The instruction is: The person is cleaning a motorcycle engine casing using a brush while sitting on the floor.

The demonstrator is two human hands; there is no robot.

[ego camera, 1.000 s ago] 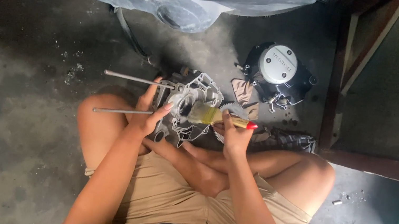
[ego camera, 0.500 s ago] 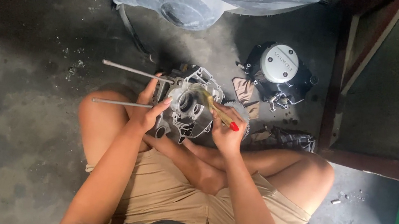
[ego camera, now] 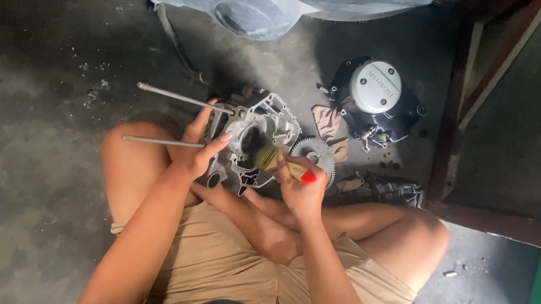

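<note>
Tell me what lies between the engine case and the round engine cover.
In the head view, a rag scrap lies on the floor between the engine case and the cover.

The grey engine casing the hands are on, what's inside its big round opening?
Inside the engine casing, the dark bristles of a paintbrush held by the right hand reach into the opening. The bristles and shadow hide its bottom. The left hand steadies the casing's side.

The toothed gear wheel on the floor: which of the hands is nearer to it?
Right. The right hand with the brush is just beside the gear wheel; the left hand grips the engine casing, farther away.
</note>
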